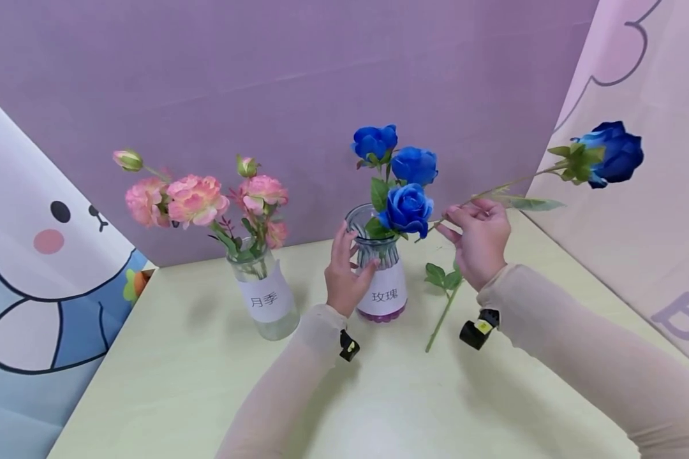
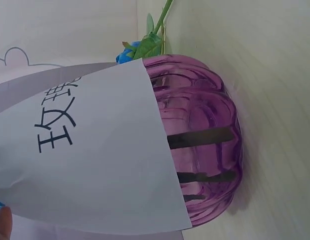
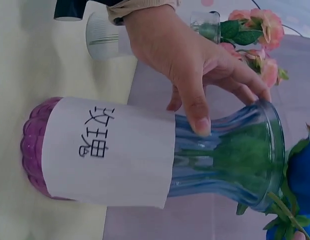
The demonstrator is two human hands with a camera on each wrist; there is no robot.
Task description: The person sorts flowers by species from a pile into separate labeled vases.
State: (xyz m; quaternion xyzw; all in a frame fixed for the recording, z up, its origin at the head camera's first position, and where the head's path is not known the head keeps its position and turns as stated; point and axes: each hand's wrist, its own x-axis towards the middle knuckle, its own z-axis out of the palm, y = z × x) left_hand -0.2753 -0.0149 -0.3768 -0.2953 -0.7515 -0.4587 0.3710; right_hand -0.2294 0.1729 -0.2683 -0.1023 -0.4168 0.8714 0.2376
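Note:
A glass vase (image 1: 383, 299) with a white label and purple base stands on the table, holding several blue roses (image 1: 410, 207). My left hand (image 1: 347, 277) grips its neck, thumb in front and fingers around the far side, as the right wrist view shows. In my right hand (image 1: 482, 242), the thumb and fingers pinch the stem of another blue rose (image 1: 611, 155). That flower points out to the right, and its stem end is near the vase's rim. On the table, right of the vase, lies a leafy green stem (image 1: 444, 312); its upper end is hidden behind my right hand.
To the left stands a second labelled glass vase (image 1: 266, 303) with pink flowers (image 1: 198, 199). A purple backdrop (image 1: 298, 76) rises behind the pale table (image 1: 166, 357), with printed cloth panels at both sides.

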